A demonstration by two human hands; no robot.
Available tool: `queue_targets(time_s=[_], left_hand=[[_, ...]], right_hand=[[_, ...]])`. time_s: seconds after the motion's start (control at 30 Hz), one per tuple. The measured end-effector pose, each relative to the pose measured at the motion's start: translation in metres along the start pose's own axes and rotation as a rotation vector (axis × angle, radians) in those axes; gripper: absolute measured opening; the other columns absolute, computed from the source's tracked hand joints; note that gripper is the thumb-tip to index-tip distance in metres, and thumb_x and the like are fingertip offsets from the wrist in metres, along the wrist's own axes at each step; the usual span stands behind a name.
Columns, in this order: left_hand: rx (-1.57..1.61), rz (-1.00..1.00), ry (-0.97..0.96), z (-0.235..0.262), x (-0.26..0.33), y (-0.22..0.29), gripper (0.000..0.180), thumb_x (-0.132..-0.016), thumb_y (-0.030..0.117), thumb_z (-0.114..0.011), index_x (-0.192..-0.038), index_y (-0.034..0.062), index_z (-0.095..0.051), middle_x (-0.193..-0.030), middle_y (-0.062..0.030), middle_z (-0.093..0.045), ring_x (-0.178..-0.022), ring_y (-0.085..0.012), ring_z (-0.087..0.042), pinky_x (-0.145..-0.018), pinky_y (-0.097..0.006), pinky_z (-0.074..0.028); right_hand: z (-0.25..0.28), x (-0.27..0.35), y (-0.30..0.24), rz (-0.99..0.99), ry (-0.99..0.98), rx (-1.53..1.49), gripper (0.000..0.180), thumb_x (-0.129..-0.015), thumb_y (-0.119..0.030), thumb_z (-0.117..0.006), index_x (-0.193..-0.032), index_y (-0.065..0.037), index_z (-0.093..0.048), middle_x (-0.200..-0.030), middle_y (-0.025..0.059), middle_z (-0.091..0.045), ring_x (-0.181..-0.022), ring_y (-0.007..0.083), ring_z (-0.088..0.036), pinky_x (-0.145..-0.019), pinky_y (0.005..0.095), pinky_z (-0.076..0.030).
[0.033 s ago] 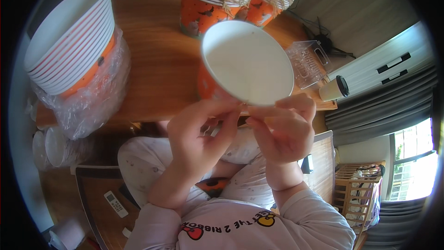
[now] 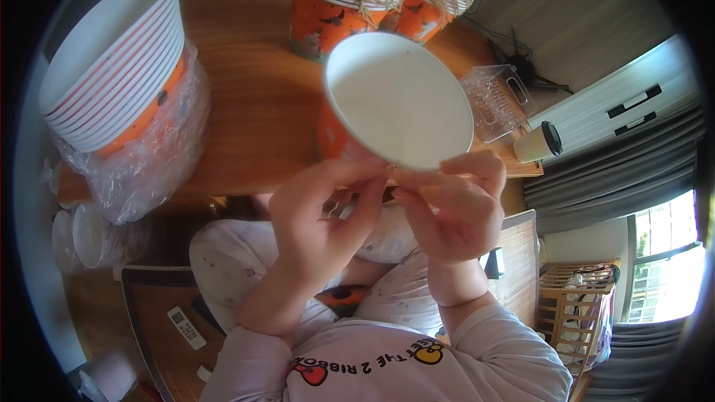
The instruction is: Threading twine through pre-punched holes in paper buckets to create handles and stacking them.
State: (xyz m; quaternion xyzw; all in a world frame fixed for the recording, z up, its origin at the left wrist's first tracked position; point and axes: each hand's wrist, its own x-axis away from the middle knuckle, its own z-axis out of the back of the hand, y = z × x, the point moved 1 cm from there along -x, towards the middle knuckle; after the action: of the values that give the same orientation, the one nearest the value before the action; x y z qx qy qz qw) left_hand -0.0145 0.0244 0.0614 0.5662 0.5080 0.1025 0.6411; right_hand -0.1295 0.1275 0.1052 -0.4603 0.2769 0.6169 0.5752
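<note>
- Above the lap, before the wooden table (image 2: 253, 104), nothing differs from the earlier frame.
- The paper cup (image 2: 398, 100) is round, smooth white inside, orange outside, and tilted.
- The left hand (image 2: 316, 212) and right hand (image 2: 454, 208) pinch its near rim, fingers narrow.
- A stack of cups (image 2: 112, 59) sits in crinkled plastic at left.

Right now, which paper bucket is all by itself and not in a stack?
The orange paper bucket pinched at its rim by the left hand and right hand; the others sit nested in stacks on the table.

Nothing has shifted: both hands, left hand (image 2: 316, 212) and right hand (image 2: 454, 208), pinch the paper cup's (image 2: 398, 100) near rim exactly as before
</note>
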Motion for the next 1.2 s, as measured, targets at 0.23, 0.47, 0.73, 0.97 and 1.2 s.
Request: queue_targets(time_s=[0.23, 0.47, 0.73, 0.97, 1.2], left_hand=[[-0.015, -0.022, -0.033, 0.0012, 0.0015, 0.0010, 0.015, -0.081, -0.010, -0.067, -0.095, -0.0053, -0.066, -0.086, -0.0081, -0.069, -0.075, -0.0110, -0.066, -0.065, -0.023, -0.054], [-0.067, -0.161, 0.021, -0.0008, 0.0011, -0.0026, 0.021, -0.074, -0.002, -0.074, -0.095, 0.0020, -0.069, -0.084, -0.0084, -0.071, -0.069, -0.0172, -0.067, -0.061, -0.026, -0.051], [-0.201, -0.160, 0.027, 0.0012, 0.0011, 0.0018, 0.023, -0.075, -0.002, -0.074, -0.097, 0.0041, -0.070, -0.080, -0.0049, -0.070, -0.064, -0.0136, -0.064, -0.051, -0.023, -0.045], [-0.069, -0.052, -0.025, 0.0023, 0.0037, 0.0007, 0.013, -0.083, -0.008, -0.067, -0.096, -0.0049, -0.067, -0.085, -0.0065, -0.069, -0.069, -0.0064, -0.062, -0.059, -0.019, -0.048], [0.087, 0.077, -0.035, 0.0001, 0.0028, 0.0009, 0.012, -0.084, -0.010, -0.064, -0.096, -0.0059, -0.066, -0.085, -0.0060, -0.068, -0.071, -0.0067, -0.063, -0.061, -0.019, -0.049]], right_hand=[[-0.0017, -0.0062, -0.0010, 0.048, -0.087, 0.108, 0.034, -0.069, -0.012, -0.084, -0.100, -0.015, -0.068, -0.097, -0.0066, -0.075, -0.090, 0.0160, -0.059, -0.083, 0.0296, -0.036], [-0.0025, -0.0011, 0.0017, -0.149, -0.048, -0.070, 0.039, -0.064, -0.003, -0.086, -0.097, -0.015, -0.068, -0.090, -0.0052, -0.074, -0.086, 0.0153, -0.057, -0.078, 0.0286, -0.039], [-0.0054, -0.0004, 0.0040, -0.151, -0.002, -0.152, 0.040, -0.067, 0.002, -0.084, -0.095, -0.014, -0.060, -0.088, -0.0051, -0.074, -0.080, 0.0134, -0.054, -0.075, 0.0256, -0.039], [-0.0052, -0.0023, 0.0055, -0.033, -0.054, -0.004, 0.044, -0.072, -0.003, -0.083, -0.086, -0.014, -0.042, -0.093, -0.0026, -0.076, -0.090, 0.0158, -0.058, -0.081, 0.0295, -0.036], [-0.0023, -0.0026, -0.0008, 0.008, -0.120, 0.145, 0.047, -0.075, -0.007, -0.081, -0.084, -0.015, -0.036, -0.094, -0.0018, -0.077, -0.095, 0.0175, -0.060, -0.081, 0.0311, -0.034]])
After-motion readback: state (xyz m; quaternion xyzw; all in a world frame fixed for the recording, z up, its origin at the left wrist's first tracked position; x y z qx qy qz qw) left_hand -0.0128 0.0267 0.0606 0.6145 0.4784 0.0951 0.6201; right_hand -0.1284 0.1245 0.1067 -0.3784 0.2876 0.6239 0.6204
